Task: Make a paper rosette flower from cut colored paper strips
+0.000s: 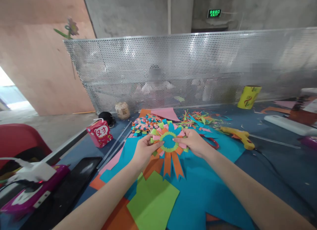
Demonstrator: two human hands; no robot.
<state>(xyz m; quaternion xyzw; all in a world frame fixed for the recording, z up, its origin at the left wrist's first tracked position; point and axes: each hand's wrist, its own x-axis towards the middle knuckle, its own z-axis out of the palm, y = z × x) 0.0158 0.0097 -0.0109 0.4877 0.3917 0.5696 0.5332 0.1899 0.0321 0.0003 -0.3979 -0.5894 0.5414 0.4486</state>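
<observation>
Both my hands hold a paper rosette (169,141) above the table. It has a blue middle, a green scalloped ring, pink, green, blue and orange folded petals, and two orange ribbon tails hanging down. My left hand (144,151) pinches its left edge. My right hand (193,142) pinches its right edge. A second, similar multicoloured rosette (144,123) lies on the table just behind.
Blue (205,187), green (153,201), orange and pink paper sheets cover the table. A yellow glue gun (239,135), red scissors (213,143), paper scraps (200,117), a red drink carton (100,133), a yellow roll (249,97) and a perforated metal screen (188,68) with people behind it surround the spot.
</observation>
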